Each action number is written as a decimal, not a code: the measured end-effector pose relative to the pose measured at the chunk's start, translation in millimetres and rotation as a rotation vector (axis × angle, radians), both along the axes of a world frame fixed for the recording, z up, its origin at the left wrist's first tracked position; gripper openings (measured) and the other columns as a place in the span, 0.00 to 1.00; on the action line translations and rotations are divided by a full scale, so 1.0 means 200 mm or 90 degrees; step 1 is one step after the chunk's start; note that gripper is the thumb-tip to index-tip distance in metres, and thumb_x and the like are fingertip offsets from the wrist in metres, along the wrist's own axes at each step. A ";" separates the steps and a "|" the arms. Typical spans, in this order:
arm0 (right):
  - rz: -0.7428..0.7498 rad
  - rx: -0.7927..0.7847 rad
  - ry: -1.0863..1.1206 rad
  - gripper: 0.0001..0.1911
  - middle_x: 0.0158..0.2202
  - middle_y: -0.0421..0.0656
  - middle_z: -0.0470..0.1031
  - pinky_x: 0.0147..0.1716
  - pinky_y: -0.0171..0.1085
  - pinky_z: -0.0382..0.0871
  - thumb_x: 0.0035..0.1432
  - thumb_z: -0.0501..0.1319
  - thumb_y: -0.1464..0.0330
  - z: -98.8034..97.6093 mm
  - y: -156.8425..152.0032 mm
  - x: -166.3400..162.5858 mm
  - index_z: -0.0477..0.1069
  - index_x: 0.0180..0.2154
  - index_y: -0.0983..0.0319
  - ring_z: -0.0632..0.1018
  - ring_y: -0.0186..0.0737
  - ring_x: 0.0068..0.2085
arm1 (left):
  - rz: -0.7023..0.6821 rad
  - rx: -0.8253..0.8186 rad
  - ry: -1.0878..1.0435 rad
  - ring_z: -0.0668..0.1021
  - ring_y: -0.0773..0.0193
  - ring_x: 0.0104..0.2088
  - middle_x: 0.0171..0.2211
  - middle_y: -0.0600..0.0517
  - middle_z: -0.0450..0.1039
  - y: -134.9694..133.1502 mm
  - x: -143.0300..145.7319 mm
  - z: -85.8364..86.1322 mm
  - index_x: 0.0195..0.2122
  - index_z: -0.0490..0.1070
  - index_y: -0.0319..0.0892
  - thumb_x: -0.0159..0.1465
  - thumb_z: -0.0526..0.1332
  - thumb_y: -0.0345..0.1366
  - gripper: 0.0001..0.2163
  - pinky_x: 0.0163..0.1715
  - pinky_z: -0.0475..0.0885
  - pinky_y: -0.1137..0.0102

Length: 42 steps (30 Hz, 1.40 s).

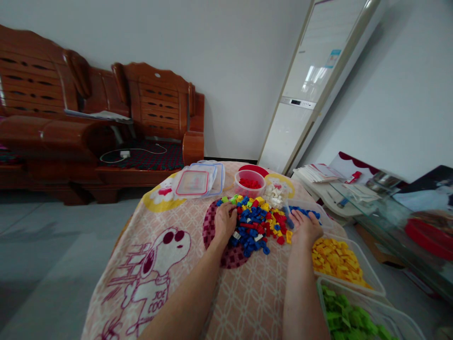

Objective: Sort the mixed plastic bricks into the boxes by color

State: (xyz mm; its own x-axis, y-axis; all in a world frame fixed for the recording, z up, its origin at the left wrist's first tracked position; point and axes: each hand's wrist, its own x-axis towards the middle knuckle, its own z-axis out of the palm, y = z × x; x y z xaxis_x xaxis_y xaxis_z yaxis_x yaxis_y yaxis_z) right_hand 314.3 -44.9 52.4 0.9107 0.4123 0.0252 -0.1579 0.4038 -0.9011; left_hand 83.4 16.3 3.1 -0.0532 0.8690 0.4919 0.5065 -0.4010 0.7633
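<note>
A mixed pile of small plastic toy bricks point(251, 224), blue, red, yellow, green and white, lies loose in the middle of the table. My left hand point(224, 222) is at the pile's left edge, its fingers bent down among the bricks; whatever is in them is hidden. On the other side, my right hand point(305, 227) reaches over the near edge of a clear box point(327, 218) of blue bricks point(300, 210). Its fingers are stretched and slightly apart, and I see no brick held in them.
Behind the pile stand a round tub point(250, 190) of red bricks and some white bricks point(275, 194). Boxes of yellow bricks point(338, 259) and green bricks point(348, 314) line the right edge. Several lids point(193, 183) lie at the back left. A glass table point(382, 222) adjoins.
</note>
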 end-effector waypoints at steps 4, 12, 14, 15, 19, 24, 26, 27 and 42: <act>-0.015 -0.024 -0.014 0.23 0.24 0.38 0.73 0.29 0.42 0.78 0.40 0.64 0.66 0.01 0.00 -0.01 0.62 0.41 0.63 0.80 0.42 0.30 | -0.003 -0.003 0.001 0.76 0.56 0.46 0.44 0.43 0.76 0.00 0.00 0.01 0.37 0.77 0.39 0.60 0.56 0.32 0.10 0.51 0.70 0.60; 0.248 -0.428 -0.380 0.14 0.19 0.42 0.73 0.18 0.35 0.68 0.48 0.58 0.62 0.07 -0.06 -0.08 0.74 0.32 0.65 0.74 0.40 0.18 | 0.000 -0.002 0.002 0.76 0.57 0.46 0.43 0.45 0.76 0.00 0.00 0.01 0.36 0.78 0.39 0.60 0.57 0.31 0.09 0.51 0.70 0.61; 0.280 -0.559 -0.533 0.11 0.19 0.43 0.74 0.21 0.35 0.67 0.49 0.57 0.64 0.09 -0.07 -0.09 0.75 0.28 0.63 0.75 0.39 0.21 | -0.001 0.000 0.001 0.76 0.57 0.46 0.43 0.44 0.76 0.00 0.01 0.01 0.36 0.78 0.39 0.60 0.57 0.31 0.09 0.51 0.70 0.60; 0.279 -0.610 -0.603 0.09 0.20 0.44 0.75 0.23 0.34 0.67 0.49 0.57 0.66 0.09 -0.08 -0.10 0.75 0.26 0.62 0.76 0.40 0.23 | -0.001 0.000 0.000 0.76 0.57 0.46 0.43 0.44 0.76 0.00 0.01 0.01 0.36 0.77 0.39 0.60 0.57 0.31 0.09 0.51 0.70 0.60; 0.270 -0.761 -0.744 0.07 0.25 0.44 0.77 0.28 0.33 0.64 0.46 0.58 0.72 0.10 -0.08 -0.12 0.76 0.25 0.60 0.78 0.40 0.30 | -0.002 0.000 -0.002 0.76 0.57 0.46 0.43 0.45 0.76 0.00 0.00 0.00 0.36 0.77 0.40 0.60 0.57 0.31 0.09 0.51 0.70 0.61; 0.279 -0.798 -0.790 0.08 0.28 0.43 0.77 0.27 0.32 0.61 0.44 0.60 0.74 0.06 -0.08 -0.13 0.75 0.27 0.59 0.77 0.39 0.31 | 0.000 0.002 0.001 0.76 0.57 0.46 0.43 0.45 0.76 0.00 0.00 0.00 0.36 0.77 0.41 0.60 0.57 0.31 0.09 0.51 0.70 0.61; 0.277 -0.790 -0.776 0.07 0.27 0.43 0.77 0.26 0.32 0.60 0.45 0.59 0.74 0.04 -0.07 -0.12 0.75 0.27 0.59 0.77 0.39 0.30 | 0.000 0.000 0.004 0.76 0.57 0.46 0.43 0.46 0.76 0.00 0.00 0.00 0.36 0.77 0.41 0.60 0.57 0.31 0.09 0.51 0.70 0.61; 0.279 -0.777 -0.760 0.07 0.26 0.43 0.76 0.26 0.33 0.61 0.46 0.59 0.73 0.04 -0.07 -0.11 0.75 0.27 0.60 0.77 0.39 0.29 | 0.000 -0.001 0.005 0.76 0.57 0.46 0.43 0.46 0.76 0.00 0.00 0.00 0.36 0.77 0.41 0.60 0.57 0.31 0.09 0.52 0.70 0.61; 0.050 -0.239 -0.249 0.26 0.22 0.39 0.72 0.21 0.37 0.74 0.47 0.59 0.68 0.00 -0.03 -0.05 0.66 0.50 0.68 0.77 0.41 0.23 | -0.003 0.001 0.007 0.76 0.57 0.46 0.42 0.46 0.76 0.00 0.00 0.01 0.36 0.77 0.41 0.59 0.57 0.31 0.09 0.52 0.70 0.61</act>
